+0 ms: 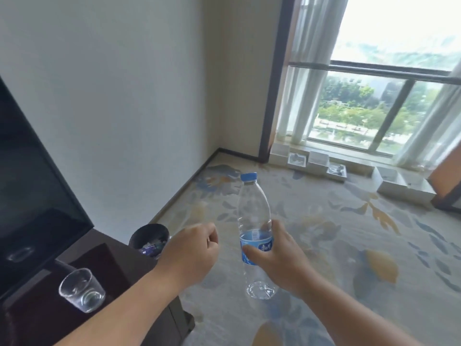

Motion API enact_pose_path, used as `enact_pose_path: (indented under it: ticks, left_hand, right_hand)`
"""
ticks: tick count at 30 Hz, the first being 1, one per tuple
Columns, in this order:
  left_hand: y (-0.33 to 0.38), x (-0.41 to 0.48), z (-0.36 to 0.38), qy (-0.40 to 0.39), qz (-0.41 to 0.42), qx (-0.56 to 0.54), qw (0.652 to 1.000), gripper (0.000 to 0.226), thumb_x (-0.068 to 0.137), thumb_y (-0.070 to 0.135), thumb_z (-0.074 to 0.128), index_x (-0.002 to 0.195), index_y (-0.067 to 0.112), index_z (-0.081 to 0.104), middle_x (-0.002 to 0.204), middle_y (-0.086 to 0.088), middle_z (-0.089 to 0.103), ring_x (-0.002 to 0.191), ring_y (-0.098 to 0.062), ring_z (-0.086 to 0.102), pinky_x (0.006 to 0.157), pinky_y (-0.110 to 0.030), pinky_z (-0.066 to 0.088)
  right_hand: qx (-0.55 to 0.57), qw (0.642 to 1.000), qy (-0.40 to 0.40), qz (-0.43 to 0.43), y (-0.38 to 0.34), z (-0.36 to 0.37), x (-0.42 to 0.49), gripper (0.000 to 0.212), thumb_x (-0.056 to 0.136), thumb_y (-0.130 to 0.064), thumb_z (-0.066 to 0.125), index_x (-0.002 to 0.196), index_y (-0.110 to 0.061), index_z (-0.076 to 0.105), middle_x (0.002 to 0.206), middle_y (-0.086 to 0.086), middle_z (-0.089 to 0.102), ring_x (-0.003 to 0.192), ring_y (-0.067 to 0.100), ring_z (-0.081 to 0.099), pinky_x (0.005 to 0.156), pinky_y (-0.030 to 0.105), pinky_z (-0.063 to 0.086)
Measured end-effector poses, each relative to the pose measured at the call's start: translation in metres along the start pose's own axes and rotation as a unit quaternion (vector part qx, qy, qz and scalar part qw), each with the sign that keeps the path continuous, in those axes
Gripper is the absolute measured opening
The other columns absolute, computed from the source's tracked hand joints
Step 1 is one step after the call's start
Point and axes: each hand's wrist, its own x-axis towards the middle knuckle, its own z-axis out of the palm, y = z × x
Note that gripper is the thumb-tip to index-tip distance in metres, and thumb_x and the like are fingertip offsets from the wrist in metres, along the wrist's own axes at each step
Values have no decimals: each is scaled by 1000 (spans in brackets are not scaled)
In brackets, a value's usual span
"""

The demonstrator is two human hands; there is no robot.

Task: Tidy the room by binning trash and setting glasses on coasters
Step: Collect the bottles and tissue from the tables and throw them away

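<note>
My right hand (279, 255) grips a clear plastic water bottle (253, 211) with a blue cap and blue label, held upright in the air over the carpet. Beside it on the left, my left hand (192, 248) hovers with its fingers curled and nothing in it. Below and behind the left hand stands a dark round bin (149, 237) with some trash inside, on the floor by the wall. A clear drinking glass (81, 290) stands on the dark wooden cabinet (117, 265) at lower left; I cannot see a coaster under it.
A black TV screen (30, 191) fills the left edge above the cabinet. Several white boxes (316, 161) line the floor under the window (374, 101) with its sheer curtains. Patterned carpet (349, 233) covers the floor. An orange-brown piece of furniture (446, 176) stands at right.
</note>
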Motion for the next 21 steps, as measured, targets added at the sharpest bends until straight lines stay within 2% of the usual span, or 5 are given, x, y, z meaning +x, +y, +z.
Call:
enact_pose_path:
  ticks: [6, 14, 18, 21]
  left_hand:
    - [-57, 111, 15, 35, -116, 12, 993, 16, 79, 14, 43, 69, 23, 52, 71, 8, 58, 68, -10, 54, 64, -36, 50]
    - [-109, 240, -1, 106, -272, -14, 956, 13, 80, 12, 49, 79, 21, 57, 75, 12, 54, 70, -2, 51, 67, -29, 45]
    - [-148, 275, -9, 120, -322, 10, 939, 19, 83, 12, 47, 95, 25, 54, 84, 12, 44, 72, -10, 45, 60, -25, 33]
    - [-190, 295, -5, 124, -365, -3, 923, 27, 82, 9, 45, 103, 27, 48, 91, 11, 38, 80, -12, 43, 65, -26, 32]
  right_hand:
    - [-21, 995, -85, -54, 5, 32, 160, 45, 68, -52, 66, 100, -32, 41, 98, -10, 60, 82, 4, 59, 60, 21, 41]
    - [-62, 967, -218, -117, -17, 60, 363, 46, 70, -50, 66, 102, -27, 42, 101, -5, 57, 84, 8, 58, 59, 20, 43]
    - [-72, 946, -267, -170, -42, 104, 430, 44, 69, -51, 65, 99, -28, 41, 99, -9, 52, 93, 13, 53, 71, 27, 46]
    - [-88, 924, -302, -217, -57, 148, 474, 41, 71, -48, 65, 96, -29, 38, 96, -15, 43, 94, 11, 45, 77, 26, 40]
